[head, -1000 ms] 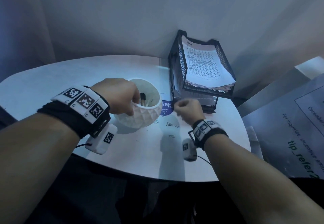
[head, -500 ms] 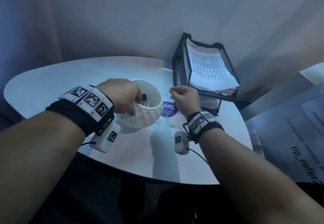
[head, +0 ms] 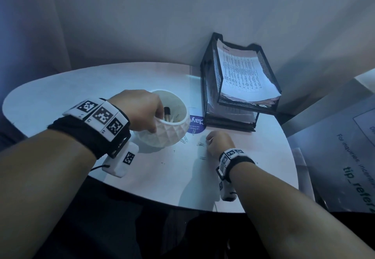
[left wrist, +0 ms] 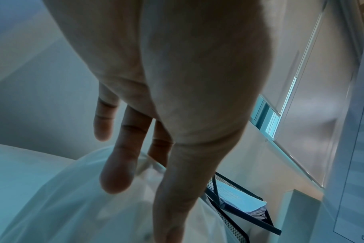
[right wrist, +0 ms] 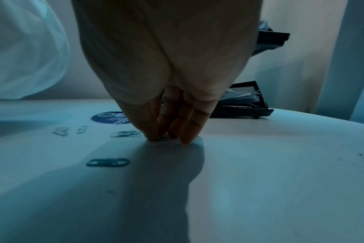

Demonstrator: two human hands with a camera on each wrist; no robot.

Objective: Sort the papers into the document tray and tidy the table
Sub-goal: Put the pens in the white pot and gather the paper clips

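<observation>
Right hand (head: pixel 219 143) fingertips (right wrist: pixel 185 138) bunched on table (head: pixel 233 187); pinch unclear. Paper clips (right wrist: pixel 126 134) just left. Left hand (head: pixel 142 110) holds cup (head: pixel 170 135) rim. Document tray (head: pixel 211 88) beyond, papers (head: pixel 243 74) inside.

Head view downward over table (head: pixel 60 88); both wrist views close along fingers, sharing tray (left wrist: pixel 249 218)

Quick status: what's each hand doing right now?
Left hand: grips the rim of the white cup.
Right hand: fingertips down on the table among the paper clips; whether it pinches one cannot be told.
</observation>
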